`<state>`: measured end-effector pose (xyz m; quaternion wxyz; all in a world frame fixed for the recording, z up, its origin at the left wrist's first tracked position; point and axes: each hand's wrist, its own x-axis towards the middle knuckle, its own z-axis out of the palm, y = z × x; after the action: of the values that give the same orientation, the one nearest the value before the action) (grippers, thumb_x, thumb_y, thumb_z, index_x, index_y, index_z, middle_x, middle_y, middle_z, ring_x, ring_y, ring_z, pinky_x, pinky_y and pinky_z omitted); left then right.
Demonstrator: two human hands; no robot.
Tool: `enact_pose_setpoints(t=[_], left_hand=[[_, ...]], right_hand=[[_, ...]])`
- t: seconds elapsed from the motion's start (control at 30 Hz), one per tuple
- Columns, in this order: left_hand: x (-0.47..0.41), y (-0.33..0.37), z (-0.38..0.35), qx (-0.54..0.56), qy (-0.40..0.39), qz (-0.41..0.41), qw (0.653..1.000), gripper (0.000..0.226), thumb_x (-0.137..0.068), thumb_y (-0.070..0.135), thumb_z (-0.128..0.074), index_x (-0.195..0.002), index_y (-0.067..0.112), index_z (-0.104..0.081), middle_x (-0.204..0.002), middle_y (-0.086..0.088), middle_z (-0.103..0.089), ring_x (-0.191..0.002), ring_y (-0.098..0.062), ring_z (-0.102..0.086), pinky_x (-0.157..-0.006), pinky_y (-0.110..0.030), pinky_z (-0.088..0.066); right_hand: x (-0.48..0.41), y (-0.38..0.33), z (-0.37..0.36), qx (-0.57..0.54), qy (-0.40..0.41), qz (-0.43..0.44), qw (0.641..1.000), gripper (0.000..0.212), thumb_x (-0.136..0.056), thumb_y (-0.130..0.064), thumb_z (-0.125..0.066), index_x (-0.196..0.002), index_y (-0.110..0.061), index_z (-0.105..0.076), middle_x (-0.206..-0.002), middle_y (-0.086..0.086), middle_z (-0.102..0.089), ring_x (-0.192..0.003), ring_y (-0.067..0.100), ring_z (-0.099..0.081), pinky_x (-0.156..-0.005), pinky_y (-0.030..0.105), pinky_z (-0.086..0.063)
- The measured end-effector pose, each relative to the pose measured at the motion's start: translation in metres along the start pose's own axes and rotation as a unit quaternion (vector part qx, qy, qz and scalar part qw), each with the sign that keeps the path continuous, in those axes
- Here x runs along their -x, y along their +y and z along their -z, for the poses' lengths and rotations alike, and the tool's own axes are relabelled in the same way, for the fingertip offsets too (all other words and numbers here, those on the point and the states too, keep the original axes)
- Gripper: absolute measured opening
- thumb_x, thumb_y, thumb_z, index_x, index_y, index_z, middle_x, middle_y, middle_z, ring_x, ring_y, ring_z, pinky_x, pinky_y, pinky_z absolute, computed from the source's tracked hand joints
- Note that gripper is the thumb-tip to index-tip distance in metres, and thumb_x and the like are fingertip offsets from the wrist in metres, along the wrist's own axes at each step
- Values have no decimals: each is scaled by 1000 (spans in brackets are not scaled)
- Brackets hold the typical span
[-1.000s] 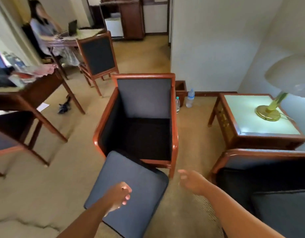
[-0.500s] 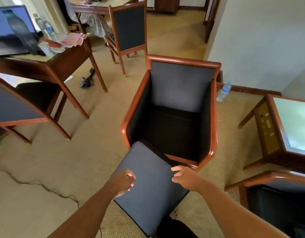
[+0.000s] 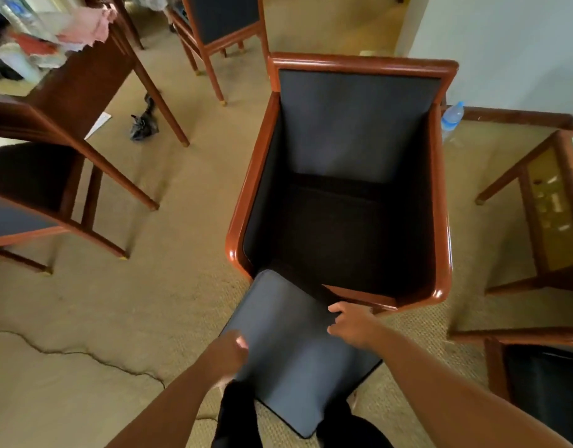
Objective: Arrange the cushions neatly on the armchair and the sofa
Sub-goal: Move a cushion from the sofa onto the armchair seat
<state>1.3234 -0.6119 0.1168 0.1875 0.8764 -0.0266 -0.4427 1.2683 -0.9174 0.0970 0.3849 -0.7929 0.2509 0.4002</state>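
A flat dark grey seat cushion (image 3: 288,337) lies tilted on the carpet, its far end leaning on the front of the wooden armchair (image 3: 440,195). The armchair's dark seat is bare. My left hand (image 3: 228,355) grips the cushion's left edge, thumb on top. At the cushion's right edge, close to the armchair's front rail, my right hand (image 3: 353,324) holds on with curled fingers. A corner of the sofa (image 3: 543,383), with its wooden frame and dark upholstery, shows at the bottom right.
A wooden side table (image 3: 550,202) stands right of the armchair, with a water bottle (image 3: 451,116) on the floor behind. A desk (image 3: 84,79) and two chairs stand at the left and back. A small black object (image 3: 144,124) lies on the carpet. My legs (image 3: 236,415) are under the cushion's near end.
I have stepped closer and look more steeply down. Both hands have moved from above the cushion to its left and right edges and taken hold.
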Motion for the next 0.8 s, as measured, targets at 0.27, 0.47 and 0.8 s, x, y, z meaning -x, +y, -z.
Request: enact_pose_setpoints(t=[0.27,0.47,0.8], left_hand=[[-120,-36,52,-106,-29,-83,990,17,-100,18,-51,-117,21,-55,-123,-6,-60,-99,-17,-61,-90,-29,-50],[-187,-93,51,-89,-11,-118,989,24,-100,23,-51,-123,23,-56,-114,0,-59,-98,-14,-61,-87,-29,-50],[-202,-195,44,-73,-40,-80,993,23,-100,21,-51,-122,19,-59,-115,-1,-61,-103,-12,-60,-85,-17,-45]], right_hand=[[-118,-47,-41,24,-14,-43,999,73,-90,-37,-70,-154,-24,-37,-145,7,-50,-123,23,-59,-97,32,-52],[-248,-103,-47,-19,98,-45,994,64,-98,-45,-59,-153,-20,-39,-151,18,-39,-130,34,-52,-107,38,-43],[-324,-118,-98,-14,70,-55,996,109,-65,-92,-45,-152,-25,-43,-155,12,-44,-138,38,-44,-114,51,-36]])
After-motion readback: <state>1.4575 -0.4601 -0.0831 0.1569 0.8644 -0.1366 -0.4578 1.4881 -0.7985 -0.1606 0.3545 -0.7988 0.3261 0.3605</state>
